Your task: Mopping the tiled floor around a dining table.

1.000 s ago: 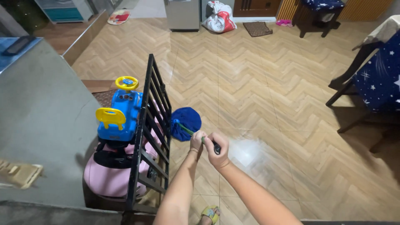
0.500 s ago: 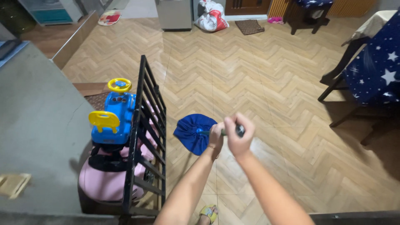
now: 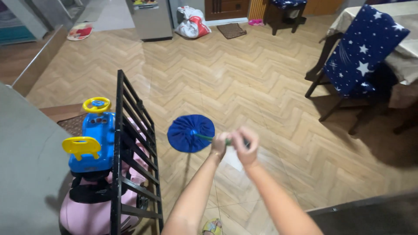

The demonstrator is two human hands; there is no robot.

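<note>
Both the left hand (image 3: 219, 145) and the right hand (image 3: 245, 145) are closing tightly around the thin green handle of a round blue cloth duster (image 3: 191, 133). The duster is hovering above the herringbone wooden floor (image 3: 244, 82), just right of a black metal railing (image 3: 133, 148).

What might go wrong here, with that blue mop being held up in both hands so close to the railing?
The blue mop head hangs in the air on a thin green handle, gripped by the left hand and right hand. A swing sideways might knock it against the black railing. If the grip slips, it may drop onto the wooden floor.
</note>
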